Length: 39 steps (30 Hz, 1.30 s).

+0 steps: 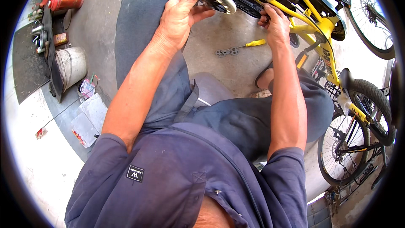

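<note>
My left hand (179, 19) grips a small round wheel-like part (221, 0) with a pale metallic rim and a dark centre. The thumb lies over its rim, and the other fingers reach underneath. Against the rear of a yellow bicycle frame (322, 27), my right hand (276, 24) is closed, its fingertips curled by the dark parts under a yellow tube. Whatever those fingers pinch is too hidden to name. Below and between the hands, a yellow-handled screwdriver (255, 43) lies on the concrete beside a grey multi-hole spanner (227, 52).
More bicycle wheels (344, 147) stand at the right, with another wheel (371, 12) at the upper right. To the left are a white bucket (71, 67), a red-orange metal tool (67, 1) and a grey flat box (90, 118). My knees flank the work area.
</note>
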Each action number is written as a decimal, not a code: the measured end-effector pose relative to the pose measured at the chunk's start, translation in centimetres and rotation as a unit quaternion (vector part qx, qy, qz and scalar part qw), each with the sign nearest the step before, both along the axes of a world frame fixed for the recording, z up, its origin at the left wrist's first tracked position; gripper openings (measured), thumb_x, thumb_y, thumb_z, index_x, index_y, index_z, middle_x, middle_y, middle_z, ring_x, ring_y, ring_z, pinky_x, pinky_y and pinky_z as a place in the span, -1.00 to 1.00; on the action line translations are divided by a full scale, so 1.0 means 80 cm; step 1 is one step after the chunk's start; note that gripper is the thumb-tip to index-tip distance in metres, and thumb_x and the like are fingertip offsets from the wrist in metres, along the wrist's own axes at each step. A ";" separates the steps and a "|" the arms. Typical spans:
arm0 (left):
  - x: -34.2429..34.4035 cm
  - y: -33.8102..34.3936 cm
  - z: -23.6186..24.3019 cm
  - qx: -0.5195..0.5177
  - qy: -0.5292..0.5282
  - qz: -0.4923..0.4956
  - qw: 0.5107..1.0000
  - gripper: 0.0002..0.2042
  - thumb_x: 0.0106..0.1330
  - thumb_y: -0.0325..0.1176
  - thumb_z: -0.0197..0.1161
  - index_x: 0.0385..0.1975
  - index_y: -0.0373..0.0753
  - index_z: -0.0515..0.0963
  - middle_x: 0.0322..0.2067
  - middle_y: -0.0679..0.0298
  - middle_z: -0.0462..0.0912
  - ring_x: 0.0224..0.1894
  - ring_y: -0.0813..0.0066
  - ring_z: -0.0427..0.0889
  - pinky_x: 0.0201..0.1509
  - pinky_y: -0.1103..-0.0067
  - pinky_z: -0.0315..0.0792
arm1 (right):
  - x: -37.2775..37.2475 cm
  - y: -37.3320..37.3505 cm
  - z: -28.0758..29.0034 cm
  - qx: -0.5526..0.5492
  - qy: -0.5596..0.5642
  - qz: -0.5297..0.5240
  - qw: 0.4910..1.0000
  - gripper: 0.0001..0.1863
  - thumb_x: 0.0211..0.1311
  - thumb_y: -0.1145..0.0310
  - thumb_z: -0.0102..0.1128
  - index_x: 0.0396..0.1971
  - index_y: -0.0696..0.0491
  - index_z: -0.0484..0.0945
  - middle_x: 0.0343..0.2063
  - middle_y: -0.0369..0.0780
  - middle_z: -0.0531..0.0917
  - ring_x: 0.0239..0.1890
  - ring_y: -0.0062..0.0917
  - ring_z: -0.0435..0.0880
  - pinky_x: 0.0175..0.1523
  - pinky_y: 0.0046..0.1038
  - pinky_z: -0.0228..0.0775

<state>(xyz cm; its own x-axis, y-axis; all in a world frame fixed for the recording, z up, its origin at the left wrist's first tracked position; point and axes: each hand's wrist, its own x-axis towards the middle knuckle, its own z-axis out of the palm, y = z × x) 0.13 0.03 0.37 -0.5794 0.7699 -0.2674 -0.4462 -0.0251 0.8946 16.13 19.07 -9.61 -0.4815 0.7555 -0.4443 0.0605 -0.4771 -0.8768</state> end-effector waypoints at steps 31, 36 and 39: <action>0.001 -0.002 0.003 -0.002 0.006 -0.001 1.000 -0.53 0.34 0.03 0.13 -0.09 -0.32 0.47 -0.17 0.16 0.50 -0.06 0.30 0.53 0.11 0.34 0.50 | -0.020 0.001 -0.006 -0.004 -0.051 0.032 0.998 -0.69 0.21 0.25 0.25 -0.17 0.16 0.58 -0.44 -0.27 0.59 -0.53 -0.66 0.51 -0.44 -0.57 0.46; 0.000 -0.002 0.003 0.003 0.000 -0.009 1.000 -0.53 0.35 0.03 0.12 -0.09 -0.32 0.47 -0.17 0.15 0.50 -0.05 0.28 0.52 0.12 0.33 0.49 | -0.031 -0.013 0.040 0.101 -0.154 0.076 0.980 -0.62 0.18 0.17 0.22 -0.21 0.21 0.62 -0.53 -0.25 0.61 -0.59 -0.69 0.50 -0.51 -0.59 0.44; -0.001 -0.001 -0.001 0.013 0.005 -0.016 1.000 -0.53 0.35 0.04 0.12 -0.09 -0.32 0.47 -0.17 0.14 0.50 -0.04 0.28 0.52 0.13 0.32 0.48 | -0.041 -0.016 0.044 0.299 -0.206 0.123 0.924 -0.61 0.20 0.13 0.20 -0.19 0.18 0.65 -0.60 -0.27 0.61 -0.59 -0.75 0.50 -0.50 -0.63 0.43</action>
